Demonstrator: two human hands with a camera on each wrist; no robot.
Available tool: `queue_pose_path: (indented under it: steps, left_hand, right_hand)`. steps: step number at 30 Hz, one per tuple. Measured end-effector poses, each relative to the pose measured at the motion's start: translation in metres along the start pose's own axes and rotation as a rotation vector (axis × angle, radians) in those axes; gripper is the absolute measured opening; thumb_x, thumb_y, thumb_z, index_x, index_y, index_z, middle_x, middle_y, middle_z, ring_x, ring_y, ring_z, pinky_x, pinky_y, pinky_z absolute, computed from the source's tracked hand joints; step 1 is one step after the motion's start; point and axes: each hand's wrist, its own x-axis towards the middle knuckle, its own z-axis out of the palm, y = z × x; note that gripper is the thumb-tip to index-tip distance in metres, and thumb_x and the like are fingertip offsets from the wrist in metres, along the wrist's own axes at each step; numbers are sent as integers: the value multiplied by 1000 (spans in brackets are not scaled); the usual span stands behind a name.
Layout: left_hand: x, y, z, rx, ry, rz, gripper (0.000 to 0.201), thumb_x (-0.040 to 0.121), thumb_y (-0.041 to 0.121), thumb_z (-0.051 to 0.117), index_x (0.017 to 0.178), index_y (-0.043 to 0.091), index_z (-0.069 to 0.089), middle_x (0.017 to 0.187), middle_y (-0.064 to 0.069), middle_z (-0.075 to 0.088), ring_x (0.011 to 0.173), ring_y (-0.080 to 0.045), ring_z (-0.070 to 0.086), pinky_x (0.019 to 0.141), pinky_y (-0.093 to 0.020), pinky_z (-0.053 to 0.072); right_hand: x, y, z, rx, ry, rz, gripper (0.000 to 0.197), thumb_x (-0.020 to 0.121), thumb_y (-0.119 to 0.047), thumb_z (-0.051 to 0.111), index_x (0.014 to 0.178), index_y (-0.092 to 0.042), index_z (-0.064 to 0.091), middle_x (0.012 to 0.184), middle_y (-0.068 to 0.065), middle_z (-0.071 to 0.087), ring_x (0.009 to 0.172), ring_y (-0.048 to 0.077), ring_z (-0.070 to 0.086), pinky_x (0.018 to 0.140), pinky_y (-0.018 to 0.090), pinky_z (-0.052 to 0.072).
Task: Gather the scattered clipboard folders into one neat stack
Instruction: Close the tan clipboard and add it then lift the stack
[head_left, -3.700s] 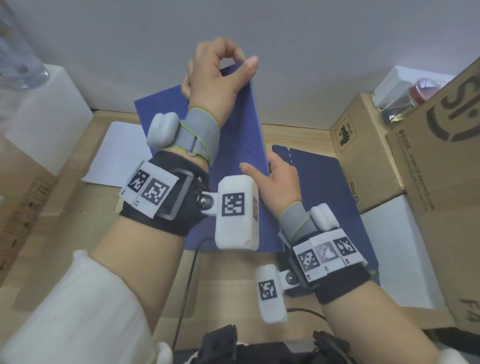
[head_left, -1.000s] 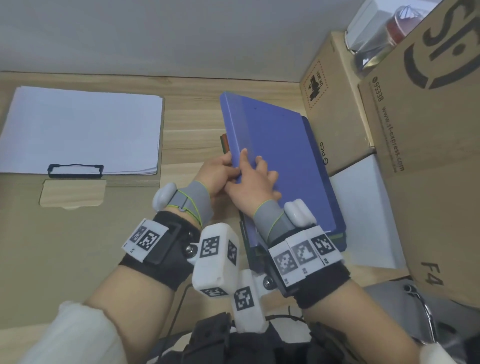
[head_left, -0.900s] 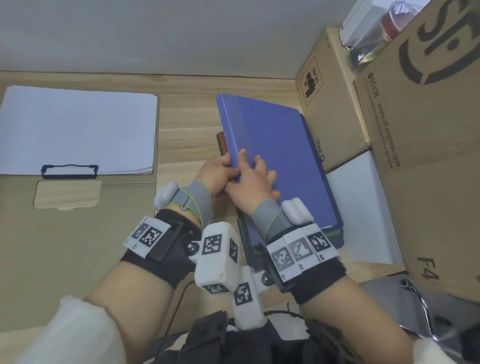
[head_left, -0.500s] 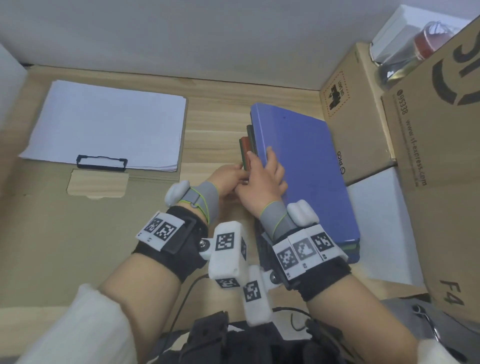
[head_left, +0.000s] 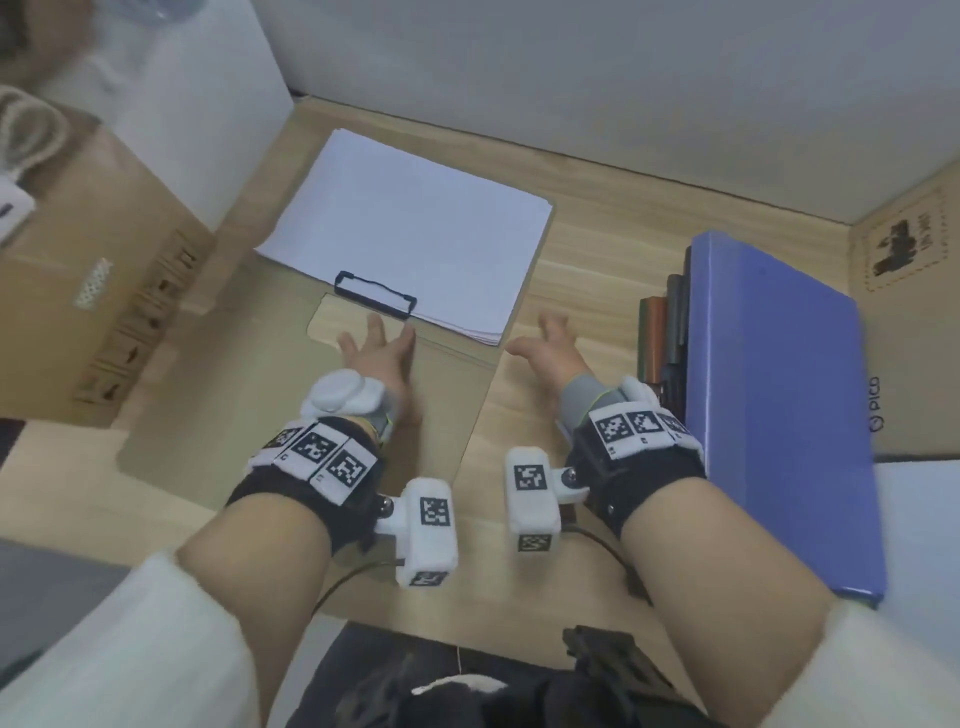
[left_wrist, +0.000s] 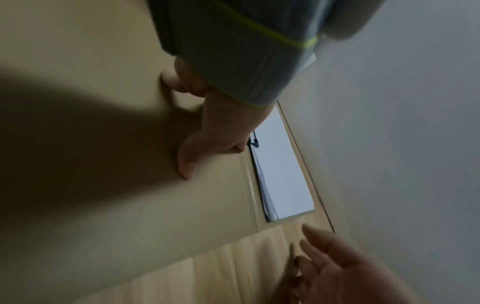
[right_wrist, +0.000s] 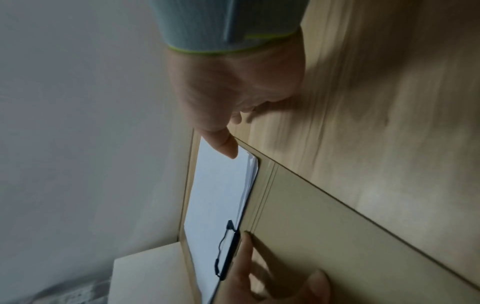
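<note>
An open tan clipboard folder (head_left: 322, 415) lies flat on the wooden desk, with white paper (head_left: 410, 228) under a black clip (head_left: 375, 292) on its far half. My left hand (head_left: 376, 338) is spread over the near cover just below the clip, and its fingertips (left_wrist: 185, 166) touch the cover. My right hand (head_left: 545, 338) hovers with fingers spread at the folder's right edge, its thumb (right_wrist: 226, 148) over the paper's corner, holding nothing. At the right lies a stack of folders with a blue folder (head_left: 779, 395) on top and dark spines (head_left: 657, 338) showing at its left side.
Cardboard boxes (head_left: 909, 249) stand against the stack's right side. Another cardboard box (head_left: 78, 291) and a white box (head_left: 208, 104) close off the left. The wall runs along the back. A black cable (head_left: 597, 535) lies near the desk's front edge.
Both hands have let go of the blue folder on the stack and moved left to the open tan folder, fingers now spread. The view has swung left.
</note>
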Motion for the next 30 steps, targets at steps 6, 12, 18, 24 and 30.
queue_pose_path:
  steps: [6, 12, 18, 24, 30]
  left_hand:
    - [-9, -3, 2, 110, -15, 61, 104, 72, 10, 73, 151, 33, 10, 161, -2, -10, 145, -43, -12, 113, -43, 29]
    - [-9, -4, 2, 156, -42, 69, 106, 74, 12, 73, 151, 35, 5, 161, -3, -16, 145, -43, -15, 115, -45, 25]
    - [-7, -4, 3, 191, -71, 69, 108, 74, 15, 75, 151, 35, 2, 160, -3, -20, 144, -42, -18, 113, -47, 27]
    - [-5, -4, 2, 224, -112, 53, 110, 74, 15, 75, 151, 35, -2, 159, -4, -23, 144, -44, -19, 110, -51, 33]
    - [2, 5, 3, 167, -101, 76, 104, 78, 20, 73, 150, 40, 1, 158, -10, -22, 144, -42, -18, 110, -61, 28]
  right_hand:
    - [6, -3, 4, 362, 21, 18, 82, 85, -17, 61, 150, -20, 10, 161, 2, -1, 148, 23, 4, 118, 42, 11]
    - [11, -17, -2, 981, -83, 124, 36, 88, -16, 53, 124, -18, 45, 150, 4, 36, 135, 20, 39, 107, 39, 37]
    - [17, -15, -10, 938, 53, 235, 40, 86, -16, 56, 126, -14, 52, 139, 0, 50, 125, 14, 48, 80, 34, 49]
    - [18, -23, -16, 944, 110, 219, 30, 83, -22, 62, 111, -12, 60, 104, -6, 58, 65, 9, 43, 45, 20, 41]
    - [-9, -52, -23, 738, 180, -82, 26, 79, -13, 72, 101, -8, 59, 103, 6, 68, 87, 21, 67, 74, 27, 57]
